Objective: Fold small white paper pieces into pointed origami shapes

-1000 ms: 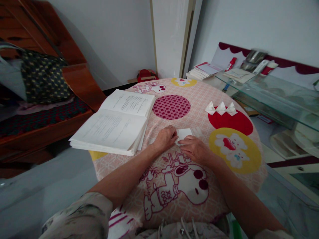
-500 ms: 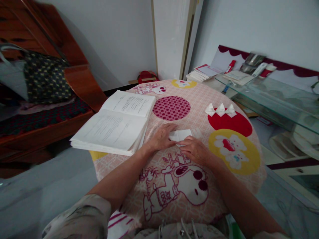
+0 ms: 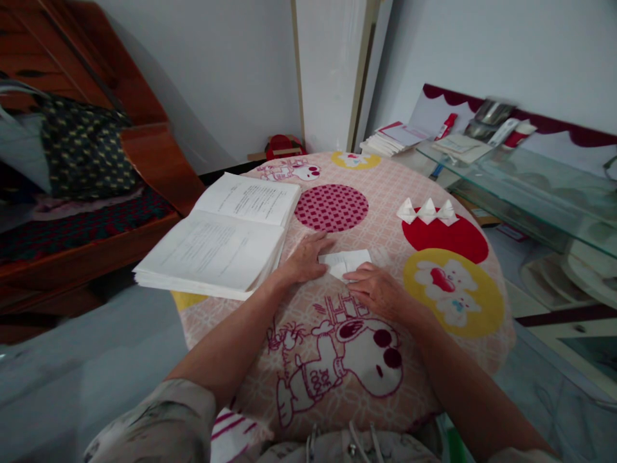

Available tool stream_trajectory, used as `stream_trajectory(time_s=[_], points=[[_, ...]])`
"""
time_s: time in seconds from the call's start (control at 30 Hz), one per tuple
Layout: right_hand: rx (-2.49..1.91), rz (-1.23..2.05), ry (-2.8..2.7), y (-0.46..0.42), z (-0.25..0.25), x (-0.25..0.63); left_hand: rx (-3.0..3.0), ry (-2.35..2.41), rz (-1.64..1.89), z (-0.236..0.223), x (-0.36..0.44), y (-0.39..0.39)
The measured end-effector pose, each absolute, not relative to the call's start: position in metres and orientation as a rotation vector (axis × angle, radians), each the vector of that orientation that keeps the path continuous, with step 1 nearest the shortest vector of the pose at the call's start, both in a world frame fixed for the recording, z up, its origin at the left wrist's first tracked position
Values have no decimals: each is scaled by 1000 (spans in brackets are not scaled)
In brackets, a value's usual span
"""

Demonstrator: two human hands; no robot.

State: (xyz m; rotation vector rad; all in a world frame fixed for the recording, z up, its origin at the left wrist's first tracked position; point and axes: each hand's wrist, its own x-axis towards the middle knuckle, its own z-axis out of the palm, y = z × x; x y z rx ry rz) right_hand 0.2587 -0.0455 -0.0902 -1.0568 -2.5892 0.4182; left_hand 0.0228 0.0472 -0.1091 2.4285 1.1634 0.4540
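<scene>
A small folded piece of white paper [image 3: 348, 258] lies on the patterned tablecloth, its lower edge brought to a point. My right hand [image 3: 378, 290] has its fingertips on the paper's lower right corner, fingers bent and together, holding it there. To the left of the paper, my left hand [image 3: 306, 258] rests on the cloth with fingers stretched out, its fingertips close to the paper's left edge. An open thick book [image 3: 226, 235] with printed pages lies left of my hands. Several folded white paper pieces with pointed tops [image 3: 428, 211] stand in a row at the right.
The round table's cloth [image 3: 337, 386] has cartoon dogs and coloured circles. Right of it stands a glass shelf [image 3: 520, 186] holding a red tube and metal containers. A stack of papers [image 3: 393, 138] sits behind. At left is a wooden bench [image 3: 159, 154] with a dark patterned bag [image 3: 87, 148].
My left hand has slid left off the paper, uncovering its left part. The right hand stays on the lower right corner.
</scene>
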Motion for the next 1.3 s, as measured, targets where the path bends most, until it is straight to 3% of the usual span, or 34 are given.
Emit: stream_trajectory(time_s=[0.27,0.7,1.3], points=[[-1063,378,-2592,-45,-90,257,2387,1124,645,-104,13,52],[-1165,164,-2615,-40,-93,235,2486,1242,358,-105,29,43],[-1079,465,-2536,-39,-88,276,2488,1275,288,-103,29,41]])
